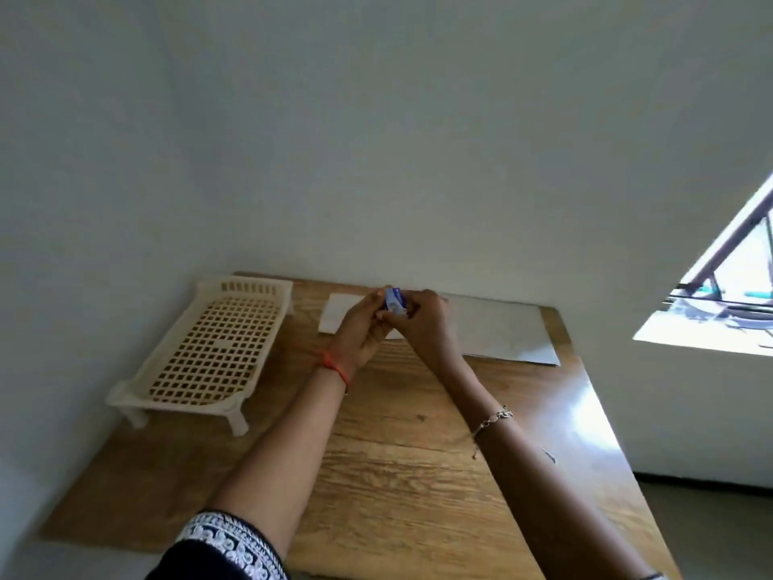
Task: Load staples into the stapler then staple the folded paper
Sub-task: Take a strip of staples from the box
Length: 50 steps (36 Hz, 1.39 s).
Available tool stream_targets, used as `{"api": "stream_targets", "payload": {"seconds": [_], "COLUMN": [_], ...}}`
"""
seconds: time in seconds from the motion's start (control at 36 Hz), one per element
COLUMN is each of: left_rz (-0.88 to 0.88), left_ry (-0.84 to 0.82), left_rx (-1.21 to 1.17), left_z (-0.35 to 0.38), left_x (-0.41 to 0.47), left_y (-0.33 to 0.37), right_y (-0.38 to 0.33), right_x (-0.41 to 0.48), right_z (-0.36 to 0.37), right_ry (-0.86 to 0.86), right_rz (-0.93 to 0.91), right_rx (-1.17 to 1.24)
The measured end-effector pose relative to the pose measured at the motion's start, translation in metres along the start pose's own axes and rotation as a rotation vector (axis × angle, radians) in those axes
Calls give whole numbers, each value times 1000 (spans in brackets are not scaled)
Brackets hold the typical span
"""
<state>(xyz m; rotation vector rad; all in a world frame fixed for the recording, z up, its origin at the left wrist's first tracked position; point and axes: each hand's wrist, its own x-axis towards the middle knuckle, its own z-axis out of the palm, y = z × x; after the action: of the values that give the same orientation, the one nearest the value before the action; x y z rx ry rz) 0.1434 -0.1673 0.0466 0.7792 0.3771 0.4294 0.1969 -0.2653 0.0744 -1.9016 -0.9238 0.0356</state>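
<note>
Both my hands meet over the far middle of the wooden table (418, 454). My left hand (362, 332) and my right hand (422, 324) are both closed around a small blue and white object (394, 305), either a staple box or a stapler; I cannot tell which. A folded white paper (336, 313) lies flat just behind and under my hands, partly hidden by them. A larger pale sheet (502, 332) lies to the right of my hands near the wall. No staples are visible.
A cream plastic lattice tray on legs (209, 349) stands at the table's left side by the wall. A white wall runs along the table's far edge. A bright window (719, 307) is at the right, beyond the table's right edge.
</note>
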Motion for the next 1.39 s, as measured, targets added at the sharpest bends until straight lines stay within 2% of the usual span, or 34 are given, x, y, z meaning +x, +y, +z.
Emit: {"api": "stream_targets", "payload": {"seconds": [0.25, 0.56, 0.81, 1.14, 1.39], "left_rz": [-85, -108, -127, -132, -121], "left_ry": [-54, -198, -48, -83, -94], "left_rx": [8, -41, -105, -202, -239], "left_z": [44, 47, 46, 36, 33], "left_x": [7, 7, 0, -5, -5], "left_y": [-55, -80, -75, -74, -79], "right_y": [38, 64, 71, 68, 72], "right_x": [-32, -51, -61, -69, -75], "right_z": [-53, -66, -56, -48, -50], "right_ry": [94, 152, 145, 159, 157], "right_rz": [-7, -10, -135, -316, -340], "right_rx": [-99, -41, -104, -258, -278]}}
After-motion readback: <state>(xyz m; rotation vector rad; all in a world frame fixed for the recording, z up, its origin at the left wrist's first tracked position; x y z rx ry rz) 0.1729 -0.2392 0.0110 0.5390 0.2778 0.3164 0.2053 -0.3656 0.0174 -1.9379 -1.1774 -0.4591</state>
